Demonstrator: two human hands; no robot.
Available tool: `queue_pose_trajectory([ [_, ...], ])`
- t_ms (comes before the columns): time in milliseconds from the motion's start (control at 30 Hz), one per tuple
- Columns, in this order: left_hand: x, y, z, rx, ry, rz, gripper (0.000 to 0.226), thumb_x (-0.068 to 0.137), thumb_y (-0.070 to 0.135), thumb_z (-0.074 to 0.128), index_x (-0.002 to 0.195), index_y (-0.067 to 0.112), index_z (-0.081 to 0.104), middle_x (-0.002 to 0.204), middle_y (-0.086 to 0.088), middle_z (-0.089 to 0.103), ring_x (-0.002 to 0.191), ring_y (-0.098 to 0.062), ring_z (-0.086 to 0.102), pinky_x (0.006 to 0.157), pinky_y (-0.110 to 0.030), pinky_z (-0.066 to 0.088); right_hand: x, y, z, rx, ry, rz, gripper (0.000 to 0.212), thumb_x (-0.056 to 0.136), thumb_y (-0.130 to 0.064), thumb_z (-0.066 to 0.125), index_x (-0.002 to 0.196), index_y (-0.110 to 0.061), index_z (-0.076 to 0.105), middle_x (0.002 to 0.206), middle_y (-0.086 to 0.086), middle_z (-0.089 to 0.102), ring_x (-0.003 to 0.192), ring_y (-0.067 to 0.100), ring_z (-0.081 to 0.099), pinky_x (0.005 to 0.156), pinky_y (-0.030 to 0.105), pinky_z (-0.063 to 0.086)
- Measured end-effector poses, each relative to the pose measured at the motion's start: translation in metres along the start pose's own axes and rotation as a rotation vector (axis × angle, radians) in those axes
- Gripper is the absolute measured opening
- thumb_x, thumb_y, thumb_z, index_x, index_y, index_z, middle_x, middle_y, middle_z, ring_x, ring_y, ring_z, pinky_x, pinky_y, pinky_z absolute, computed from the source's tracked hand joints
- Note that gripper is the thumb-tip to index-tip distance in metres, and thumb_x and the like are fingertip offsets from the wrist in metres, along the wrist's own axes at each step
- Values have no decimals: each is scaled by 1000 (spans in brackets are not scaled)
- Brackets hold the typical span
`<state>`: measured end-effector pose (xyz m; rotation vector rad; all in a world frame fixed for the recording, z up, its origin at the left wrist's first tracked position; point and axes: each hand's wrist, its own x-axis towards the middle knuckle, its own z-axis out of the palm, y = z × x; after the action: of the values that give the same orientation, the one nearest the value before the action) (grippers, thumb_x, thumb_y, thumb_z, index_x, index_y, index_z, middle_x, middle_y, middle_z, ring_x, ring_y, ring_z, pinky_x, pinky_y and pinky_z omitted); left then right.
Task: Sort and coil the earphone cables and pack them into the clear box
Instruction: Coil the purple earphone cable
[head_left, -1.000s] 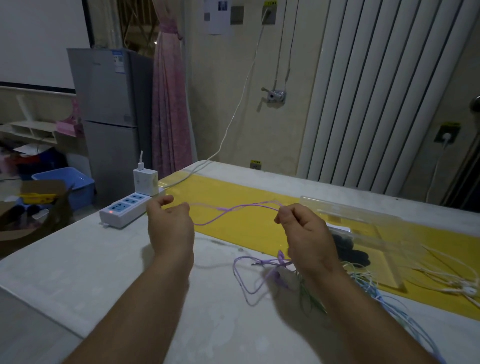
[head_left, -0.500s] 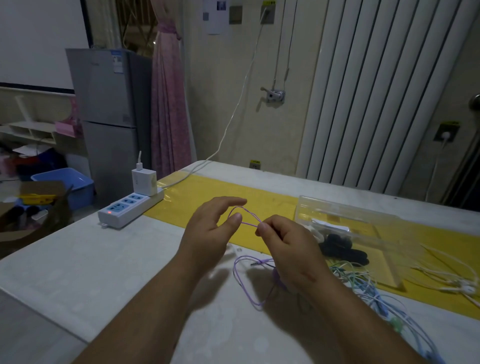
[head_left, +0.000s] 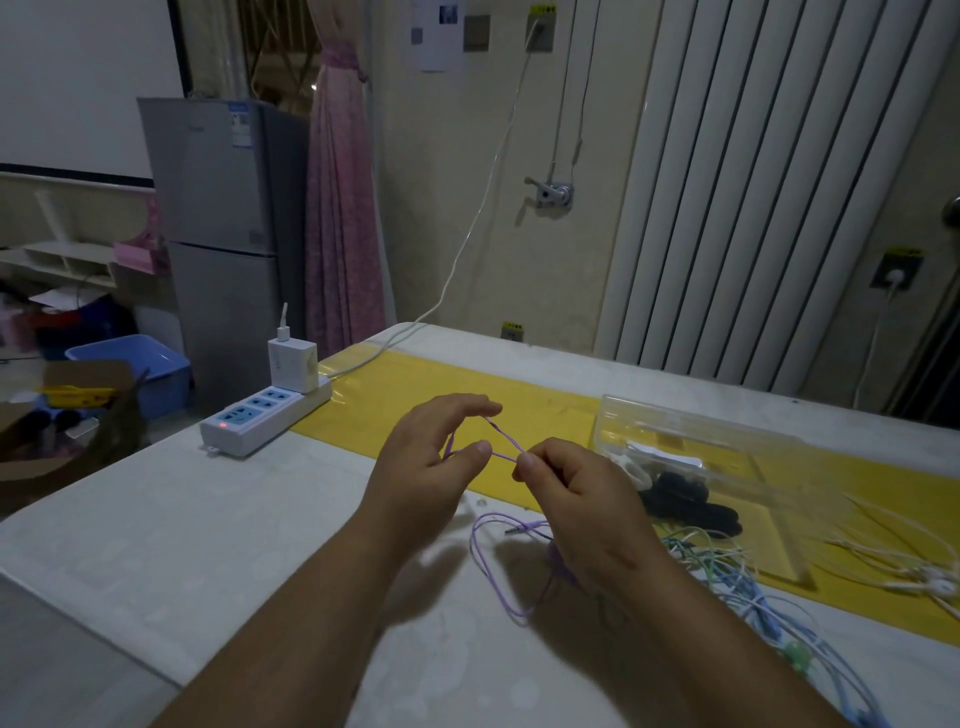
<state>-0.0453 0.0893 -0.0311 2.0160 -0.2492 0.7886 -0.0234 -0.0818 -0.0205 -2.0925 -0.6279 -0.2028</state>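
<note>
A thin purple earphone cable (head_left: 498, 577) is looped between my hands above the table, its slack and plug lying on the white tabletop below. My left hand (head_left: 431, 462) pinches a small loop of it between thumb and fingers. My right hand (head_left: 576, 499) pinches the same cable a little to the right. The clear box (head_left: 696, 441) lies open on the yellow mat behind my right hand, with white and black earphones (head_left: 685, 499) at its front. More tangled cables, blue-green (head_left: 727, 577) and white (head_left: 904, 566), lie to the right.
A white power strip (head_left: 260, 413) with a charger plugged in sits at the table's left edge. The yellow mat (head_left: 431, 389) runs across the table. A fridge, a curtain and a white radiator stand behind the table.
My hands, spread wide apart with the purple cable stretched between them a second ago, have come together, folding the cable into a small loop at my left fingers.
</note>
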Motion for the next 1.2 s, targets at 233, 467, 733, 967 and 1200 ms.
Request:
queue_pose_trajectory([
  [233,3,-14,4,140,-71,15,32,80,48,44,96,39,69,122,20,57,123,-7,46,103,-37,35,-1,0,1,15,0,-34,22,96,-34,52,82,-24,66,80,-6,68,77,6,58,73,33,47],
  [467,4,-8,1,191,142,3,20,89,30,47,81,15,57,72,5,58,73,-18,52,66,-42,42,2,0,0,53,52,-25,21,92,-34,59,75,-22,65,66,-3,60,62,9,50,63,35,45],
  [733,4,-7,-10,181,640,-131,18,94,28,42,87,17,54,75,3,55,74,-23,51,66,-41,42,3,3,-5,-40,137,-17,17,96,-30,53,82,-27,61,73,-7,65,67,12,60,62,35,49],
  [967,3,-3,-10,275,599,-114,33,96,26,40,109,17,68,95,1,70,88,-21,60,78,-37,47,5,1,-3,147,194,20,19,99,-29,48,82,-23,56,55,-11,48,58,18,46,62,45,51],
  [1200,0,3,-5,408,336,139,39,91,40,45,118,24,68,123,2,66,121,-23,56,99,-46,41,3,-1,-2,113,125,-4,18,97,-28,51,82,-20,59,56,-11,44,54,6,37,51,24,28],
])
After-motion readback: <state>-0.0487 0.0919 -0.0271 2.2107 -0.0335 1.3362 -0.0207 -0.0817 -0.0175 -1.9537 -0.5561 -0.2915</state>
